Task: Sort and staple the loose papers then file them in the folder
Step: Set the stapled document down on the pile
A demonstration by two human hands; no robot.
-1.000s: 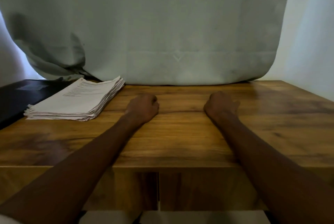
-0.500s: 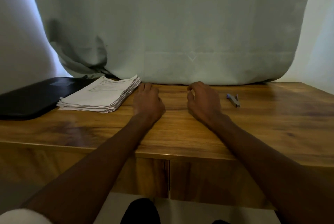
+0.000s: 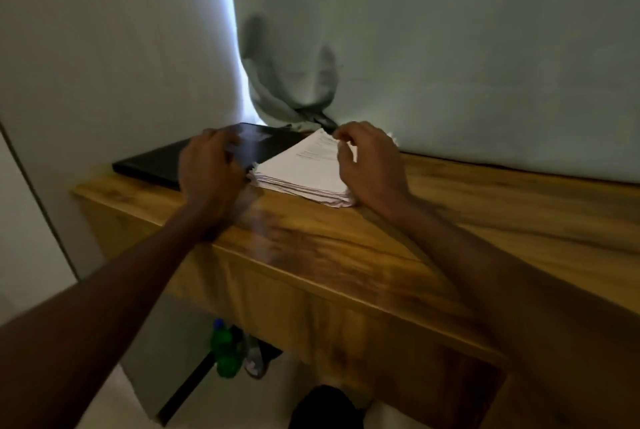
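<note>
A thick stack of loose white papers (image 3: 304,169) lies near the left end of the wooden table (image 3: 450,221). A flat black folder (image 3: 162,164) rests just left of the stack, against the table's left end. My left hand (image 3: 211,169) hovers over the stack's left edge and the folder, fingers spread and blurred. At the stack's right side is my right hand (image 3: 370,162), fingers curled loosely above the top sheet and apart. Neither hand holds anything. No stapler is in view.
A pale green curtain (image 3: 450,48) hangs behind the table, bunched above the folder. The table's left edge drops off beside the folder. Below the table stand a green bottle (image 3: 225,349) and a clear bottle (image 3: 254,356) on the floor.
The view has swung left and tilted. Both hands have moved left from the table's middle to the paper stack and have spread their fingers. The stapler has left the view.
</note>
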